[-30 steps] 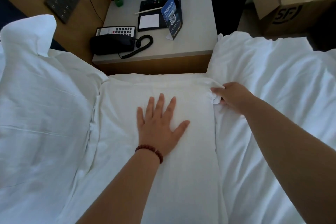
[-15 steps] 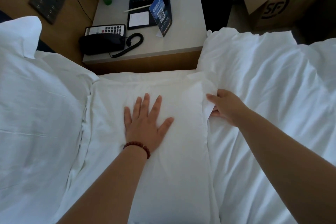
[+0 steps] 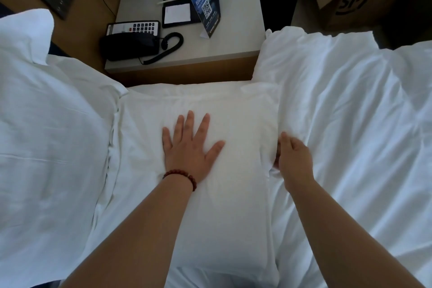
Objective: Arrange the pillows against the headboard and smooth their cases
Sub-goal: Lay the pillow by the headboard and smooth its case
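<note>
Pillow [image 3: 233, 124] lies flat between a second pillow [image 3: 46, 124] and the blanket [image 3: 350, 124]. Left hand [image 3: 187, 149] presses it, fingers straight; right hand [image 3: 294, 159] pinches its right edge. A hard pull there, against the pressing palm, could wrinkle it.

A blue tent card [image 3: 206, 8] on the nightstand [image 3: 233, 40] carries white lettering ending in "WIFI" (the Chinese characters before it are too blurred to read) above a QR code. The cardboard box [image 3: 350, 0] bears a black "SF" logo on its side. The telephone [image 3: 133, 40] keypad and the box's white stickers seem printed, but are illegible.
</note>
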Demonstrator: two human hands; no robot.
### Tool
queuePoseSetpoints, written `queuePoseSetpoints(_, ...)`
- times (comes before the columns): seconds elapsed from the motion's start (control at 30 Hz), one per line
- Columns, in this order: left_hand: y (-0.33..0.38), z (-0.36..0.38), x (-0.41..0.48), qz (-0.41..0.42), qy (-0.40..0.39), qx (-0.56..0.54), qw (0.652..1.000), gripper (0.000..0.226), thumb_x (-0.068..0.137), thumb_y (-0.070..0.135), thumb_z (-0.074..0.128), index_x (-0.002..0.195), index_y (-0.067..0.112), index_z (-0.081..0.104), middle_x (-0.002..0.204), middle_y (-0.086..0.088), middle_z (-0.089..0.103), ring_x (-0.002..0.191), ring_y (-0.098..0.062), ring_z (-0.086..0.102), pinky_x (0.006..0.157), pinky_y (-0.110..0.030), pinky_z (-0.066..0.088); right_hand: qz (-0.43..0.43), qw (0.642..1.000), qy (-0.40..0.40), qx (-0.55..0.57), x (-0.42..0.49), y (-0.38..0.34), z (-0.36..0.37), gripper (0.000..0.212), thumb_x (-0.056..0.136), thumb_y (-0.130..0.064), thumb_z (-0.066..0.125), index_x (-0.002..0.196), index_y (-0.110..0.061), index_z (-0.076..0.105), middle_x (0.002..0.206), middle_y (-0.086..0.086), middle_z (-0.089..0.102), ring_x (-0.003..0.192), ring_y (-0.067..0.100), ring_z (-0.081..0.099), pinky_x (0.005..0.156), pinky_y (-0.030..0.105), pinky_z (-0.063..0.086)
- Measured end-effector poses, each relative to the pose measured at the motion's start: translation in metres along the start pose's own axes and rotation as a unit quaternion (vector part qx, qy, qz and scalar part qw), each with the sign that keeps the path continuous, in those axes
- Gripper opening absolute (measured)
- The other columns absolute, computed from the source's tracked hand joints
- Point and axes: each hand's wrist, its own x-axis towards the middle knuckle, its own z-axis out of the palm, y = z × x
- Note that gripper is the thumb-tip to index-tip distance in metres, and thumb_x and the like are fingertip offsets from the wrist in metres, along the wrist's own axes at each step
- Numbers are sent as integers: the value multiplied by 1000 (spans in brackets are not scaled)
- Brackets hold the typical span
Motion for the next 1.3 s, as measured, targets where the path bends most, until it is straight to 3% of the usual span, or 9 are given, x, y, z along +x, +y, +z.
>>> queuePoseSetpoints(0.07, 0, -1, 0, 0, -3, 1, 1000, 76, 85, 78, 0, 151, 43, -15, 164, 2, -12, 150, -21, -13, 119, -53, -7, 62, 993, -100, -3, -13, 11, -1, 44, 90, -52, 59, 72, -12, 56, 64, 4, 58, 62, 22, 59, 65, 37, 54)
queuePoseSetpoints(0.13, 2, -2, 0, 1, -6, 0, 1000, 76, 86, 77, 1, 151, 41, -14, 164, 1, -11, 150, -22, -13, 119, -54, -7, 30, 988, -145, -52, -24, 19, -6, 38, 92, -39, 62, 68, -14, 49, 60, 2, 49, 58, 19, 49, 57, 31, 44)
queuePoseSetpoints(0.3, 3, -2, -22, 8, 4, -9, 1000, 78, 87, 74, -1, 153, 36, -12, 164, -1, -11, 150, -25, -13, 119, -54, -5, -31, 998, -12, -56, -42, 23, -19, 25, 99, -36, 49, 88, -16, 57, 74, 0, 60, 68, 20, 58, 62, 30, 47)
queuePoseSetpoints(0.43, 8, 4, -54, 14, 4, -8, 1000, 82, 85, 74, 1, 154, 32, -11, 164, -3, -14, 150, -26, -15, 119, -54, -7, 22, 992, -96, -74, -69, 41, -12, 30, 92, -52, 57, 100, -23, 61, 89, -8, 66, 82, 13, 62, 74, 32, 47)
queuePoseSetpoints(0.67, 9, 12, -71, 22, 12, -5, 1000, 81, 87, 73, 6, 155, 31, -6, 164, -5, -10, 150, -28, -11, 119, -56, -5, -16, 993, 79, -89, -89, 62, -28, 43, 101, -41, 45, 73, -10, 54, 62, 1, 52, 58, 16, 49, 54, 27, 38)
queuePoseSetpoints(0.83, 7, 20, -90, 44, 29, -8, 999, 79, 91, 70, 16, 157, 28, 3, 165, -7, -1, 151, -30, -4, 119, -56, -3, 30, 989, 0, -146, -119, 97, -22, 43, 93, -47, 57, 75, -9, 56, 67, 3, 59, 65, 18, 56, 62, 34, 42)
queuePoseSetpoints(0.97, 2, 33, -112, 73, 48, 6, 996, 78, 93, 67, 22, 157, 24, 14, 164, -9, 6, 151, -31, 3, 119, -57, 4, 16, 988, 59, -139, -126, 102, -33, 45, 101, -40, 46, 71, -8, 55, 65, 4, 58, 64, 19, 54, 57, 26, 38)
queuePoseSetpoints(1.17, -2, 39, -122, 80, 61, 13, 995, 74, 94, 63, 25, 156, 23, 18, 164, -9, 11, 151, -31, 7, 119, -56, 6, 43, 989, 29, -136, -142, 115, -24, 40, 97, -42, 54, 79, -7, 56, 67, 0, 57, 69, 22, 53, 67, 30, 34)
queuePoseSetpoints(1.3, -8, 45, -136, 95, 80, 6, 992, 70, 95, 58, 29, 155, 22, 24, 163, -9, 16, 150, -30, 11, 119, -54, 8, 14, 986, 89, -137, -143, 129, -39, 38, 102, -35, 45, 86, -5, 62, 75, 3, 61, 76, 27, 56, 73, 34, 41)
